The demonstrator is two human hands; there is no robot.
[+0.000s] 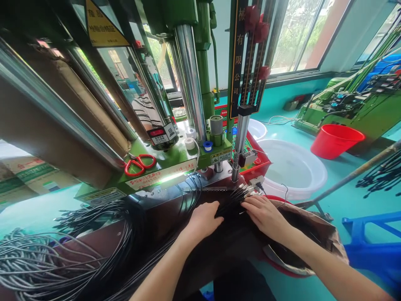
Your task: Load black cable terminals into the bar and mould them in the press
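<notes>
A bundle of thin black cables [233, 200] lies across the dark brown worktop in front of the machine, with silvery ends fanned toward the right. My left hand [203, 221] curls round the near-left part of this bundle, thumb and index finger on either side of it. At the cable ends, my right hand [265, 215] bends its fingers over the tips; its thumb is partly hidden. Looped black cables [125, 234] lie coiled on the worktop to the left, beside a heap of grey cables [28, 259].
A green press [169, 161] with metal columns stands just beyond my hands. On its ledge lie red-handled scissors [139, 164] and white tape rolls [189, 143]. Right of the worktop are a lined red bin [338, 246], a white tub [319, 171] and a blue stool [369, 246].
</notes>
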